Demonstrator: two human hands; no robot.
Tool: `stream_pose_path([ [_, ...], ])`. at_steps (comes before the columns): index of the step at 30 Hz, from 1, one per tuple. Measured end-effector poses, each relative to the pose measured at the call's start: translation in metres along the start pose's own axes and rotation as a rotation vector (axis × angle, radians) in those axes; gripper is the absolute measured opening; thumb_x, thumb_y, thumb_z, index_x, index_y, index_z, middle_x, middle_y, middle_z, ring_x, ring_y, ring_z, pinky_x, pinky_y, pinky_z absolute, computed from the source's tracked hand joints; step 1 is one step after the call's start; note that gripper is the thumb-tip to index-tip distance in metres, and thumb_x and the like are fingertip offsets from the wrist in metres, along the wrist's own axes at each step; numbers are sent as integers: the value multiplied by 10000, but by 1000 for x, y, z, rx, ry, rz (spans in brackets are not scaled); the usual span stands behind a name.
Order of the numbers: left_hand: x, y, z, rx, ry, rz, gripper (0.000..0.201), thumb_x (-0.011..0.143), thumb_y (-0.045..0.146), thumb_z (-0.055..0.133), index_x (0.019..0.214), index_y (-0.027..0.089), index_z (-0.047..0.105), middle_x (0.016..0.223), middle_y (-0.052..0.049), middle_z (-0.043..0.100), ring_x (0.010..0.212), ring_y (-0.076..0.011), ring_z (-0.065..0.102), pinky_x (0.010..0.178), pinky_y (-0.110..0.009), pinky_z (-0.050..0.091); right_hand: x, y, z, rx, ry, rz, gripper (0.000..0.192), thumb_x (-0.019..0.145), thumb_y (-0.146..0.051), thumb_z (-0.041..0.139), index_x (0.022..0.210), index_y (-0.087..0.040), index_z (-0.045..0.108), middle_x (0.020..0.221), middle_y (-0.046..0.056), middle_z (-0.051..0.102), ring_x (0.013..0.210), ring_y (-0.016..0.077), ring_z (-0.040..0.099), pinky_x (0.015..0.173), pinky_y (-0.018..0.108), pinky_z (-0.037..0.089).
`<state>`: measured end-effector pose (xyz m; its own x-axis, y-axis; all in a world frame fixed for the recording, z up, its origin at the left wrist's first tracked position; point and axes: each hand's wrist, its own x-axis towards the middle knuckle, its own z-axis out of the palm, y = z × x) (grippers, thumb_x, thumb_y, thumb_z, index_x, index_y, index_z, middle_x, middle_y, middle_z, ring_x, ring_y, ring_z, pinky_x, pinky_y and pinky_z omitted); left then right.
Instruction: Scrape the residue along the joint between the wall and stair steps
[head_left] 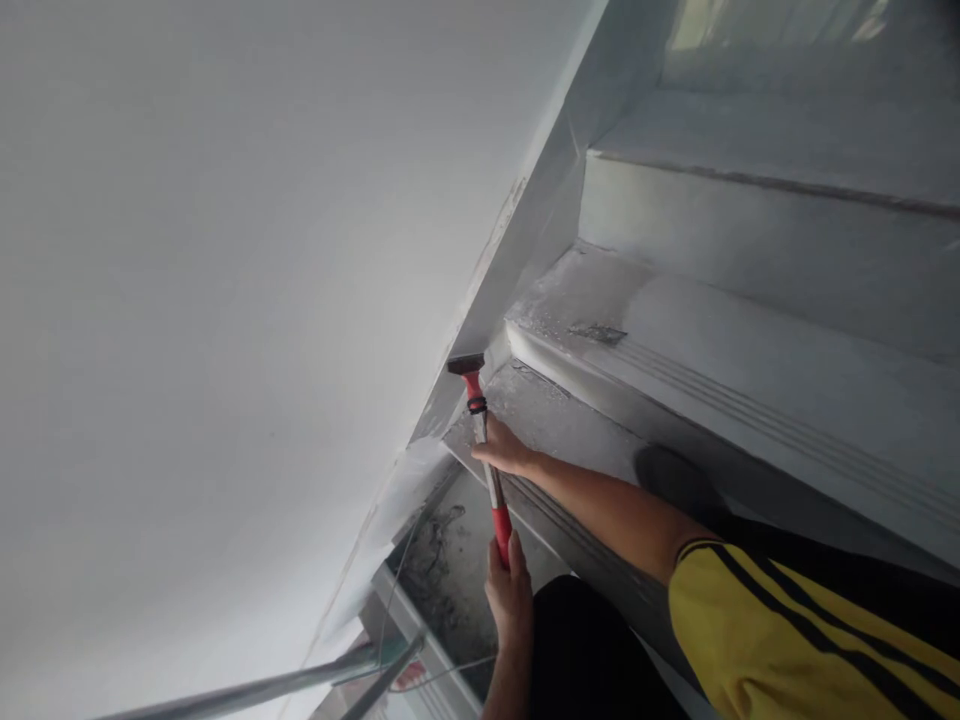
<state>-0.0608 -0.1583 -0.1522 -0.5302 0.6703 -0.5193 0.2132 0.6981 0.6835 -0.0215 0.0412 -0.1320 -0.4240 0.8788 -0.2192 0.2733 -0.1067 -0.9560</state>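
Note:
A long-handled scraper [492,475] has a red neck, a dark wide head [466,364], a metal shaft and a red grip. My right hand [505,446] reaches in from the right and is closed around the shaft below the neck. Lower down, my left hand [510,595] is wrapped around the red grip at the end. The head lies against the grey skirting [487,320] along the stair's wall side; firm contact is hard to make out.
White wall [225,250] fills the left side. Grey stone steps [750,350] rise to the upper right, dusty near the wall, with a dark flat piece [598,333] on one tread. Metal rails [300,682] cross the lower left. A dark shoe [675,475] stands on a step.

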Motion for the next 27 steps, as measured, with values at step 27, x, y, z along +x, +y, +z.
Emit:
stream_pose_path([
  [27,10,14,7,3,-1,91,445,833,609,389,928,209,561,706,-33,620,663,-203,592,599,-266,382,12,-4,-15,50,95,-59,314,600,-166,545,895,-200,444,707,-42,502,656,131,510,577,227,389],
])
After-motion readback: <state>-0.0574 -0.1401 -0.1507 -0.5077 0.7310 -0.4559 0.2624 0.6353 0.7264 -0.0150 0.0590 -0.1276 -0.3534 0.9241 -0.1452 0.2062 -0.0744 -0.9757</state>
